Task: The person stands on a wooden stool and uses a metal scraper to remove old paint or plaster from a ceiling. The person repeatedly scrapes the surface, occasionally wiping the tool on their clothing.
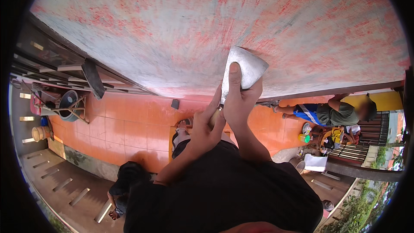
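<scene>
A broad metal scraper [247, 60] with a flared blade is held up before the wall [181, 38], whose grey surface carries red paint streaks. The upper edge of the blade lies at the wall; whether it touches all along I cannot tell. My right hand [241, 103] grips the blade's lower part, thumb flat on its face and fingers behind. Lower down, my left hand [207, 127] wraps the pale handle [214, 118], which is mostly hidden by the fingers.
Orange floor tiles [123, 116] lie below, with a small dark block [175, 104] near the wall's foot. A person [336, 111] stands at right beside a cluttered table [326, 139]. Another person in black [131, 181] is at lower left. A dark tub [68, 103] stands by louvred windows [61, 68].
</scene>
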A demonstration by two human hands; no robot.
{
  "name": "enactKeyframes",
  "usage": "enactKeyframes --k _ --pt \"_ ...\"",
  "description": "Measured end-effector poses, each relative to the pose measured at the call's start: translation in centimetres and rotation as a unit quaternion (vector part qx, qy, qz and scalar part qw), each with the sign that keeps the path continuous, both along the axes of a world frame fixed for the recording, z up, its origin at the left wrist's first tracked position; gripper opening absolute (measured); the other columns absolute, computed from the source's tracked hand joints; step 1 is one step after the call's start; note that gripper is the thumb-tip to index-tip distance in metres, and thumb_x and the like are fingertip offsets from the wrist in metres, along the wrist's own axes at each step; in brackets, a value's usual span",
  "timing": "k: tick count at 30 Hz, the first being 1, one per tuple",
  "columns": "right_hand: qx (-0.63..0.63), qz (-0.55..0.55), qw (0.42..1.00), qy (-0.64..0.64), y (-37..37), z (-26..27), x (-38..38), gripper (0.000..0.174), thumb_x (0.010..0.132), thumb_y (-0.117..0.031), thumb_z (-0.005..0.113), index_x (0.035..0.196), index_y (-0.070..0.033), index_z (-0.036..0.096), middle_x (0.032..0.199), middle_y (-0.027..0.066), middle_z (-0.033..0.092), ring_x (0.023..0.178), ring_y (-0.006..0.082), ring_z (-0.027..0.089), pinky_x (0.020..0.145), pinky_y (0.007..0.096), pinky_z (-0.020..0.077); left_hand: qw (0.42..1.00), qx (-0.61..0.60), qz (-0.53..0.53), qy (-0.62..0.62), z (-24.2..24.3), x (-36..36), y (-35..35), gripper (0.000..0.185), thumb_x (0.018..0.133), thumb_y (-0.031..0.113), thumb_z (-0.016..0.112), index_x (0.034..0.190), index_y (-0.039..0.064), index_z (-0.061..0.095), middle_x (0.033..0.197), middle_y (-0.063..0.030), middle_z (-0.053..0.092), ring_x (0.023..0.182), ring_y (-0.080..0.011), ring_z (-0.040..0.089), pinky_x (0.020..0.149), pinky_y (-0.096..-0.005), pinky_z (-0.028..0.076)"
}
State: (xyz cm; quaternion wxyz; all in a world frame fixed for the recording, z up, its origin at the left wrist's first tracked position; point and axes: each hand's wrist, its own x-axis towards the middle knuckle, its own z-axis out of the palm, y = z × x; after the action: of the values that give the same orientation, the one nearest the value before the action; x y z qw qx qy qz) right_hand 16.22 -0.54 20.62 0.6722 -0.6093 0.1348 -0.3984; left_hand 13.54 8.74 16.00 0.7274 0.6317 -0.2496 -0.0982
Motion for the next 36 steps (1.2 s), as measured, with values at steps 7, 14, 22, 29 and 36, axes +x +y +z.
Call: enactKeyframes --k 7,14,22,29,36 --pt "-0.007 -0.009 1.000 -0.016 -0.3 0.0 0.4 0.025 0.095 -0.021 0.066 0.104 0.000 0.055 0.083 0.0016 0.060 0.068 0.0044 0.053 0.058 0.0208 0.0422 0.996 0.075 -0.050 -0.017 1.3 0.9 1.0 0.060 0.096 0.010 0.044 0.148 -0.009 0.023 0.069 -0.0087 0.062 0.072 -0.0108 0.060 0.067 -0.0242 0.046" --pt "0.020 0.029 0.999 -0.020 -0.2 1.0 0.2 0.024 0.096 -0.019 0.065 0.105 0.001 0.055 0.086 0.0028 0.060 0.069 0.0052 0.054 0.058 0.0207 0.0430 1.000 -0.005 -0.012 0.005 1.3 0.5 0.3 0.059 0.093 0.007 0.048 0.148 -0.004 0.030 0.057 -0.0069 0.046 0.053 -0.0070 0.043 0.053 -0.0242 0.036" --pt "0.017 0.008 0.999 -0.026 -0.2 1.5 0.7 0.024 0.095 -0.021 0.067 0.100 -0.001 0.055 0.083 0.0013 0.060 0.067 0.0042 0.053 0.058 0.0203 0.0428 0.998 0.035 -0.053 0.007 2.8 1.3 1.1 0.061 0.098 0.017 0.044 0.149 -0.009 0.022 0.074 -0.0092 0.066 0.072 -0.0126 0.064 0.067 -0.0236 0.048" --pt "-0.022 -0.008 0.998 -0.050 -1.0 2.6 1.3 0.029 0.094 -0.024 0.068 0.104 0.001 0.058 0.085 0.0014 0.061 0.071 0.0056 0.053 0.062 0.0207 0.0425 1.000 -0.009 -0.007 -0.023 3.1 0.6 -0.1 0.058 0.096 0.009 0.048 0.150 -0.002 0.028 0.059 -0.0063 0.045 0.055 -0.0069 0.042 0.055 -0.0217 0.037" --pt "-0.011 0.008 1.000 0.000 -0.7 0.4 0.1 0.027 0.095 -0.023 0.066 0.105 0.000 0.057 0.087 0.0022 0.061 0.071 0.0064 0.054 0.060 0.0220 0.0437 1.000 0.004 0.004 -0.020 1.8 -0.8 0.0 0.060 0.097 0.009 0.047 0.149 -0.006 0.024 0.055 -0.0050 0.039 0.050 -0.0076 0.038 0.051 -0.0237 0.035"
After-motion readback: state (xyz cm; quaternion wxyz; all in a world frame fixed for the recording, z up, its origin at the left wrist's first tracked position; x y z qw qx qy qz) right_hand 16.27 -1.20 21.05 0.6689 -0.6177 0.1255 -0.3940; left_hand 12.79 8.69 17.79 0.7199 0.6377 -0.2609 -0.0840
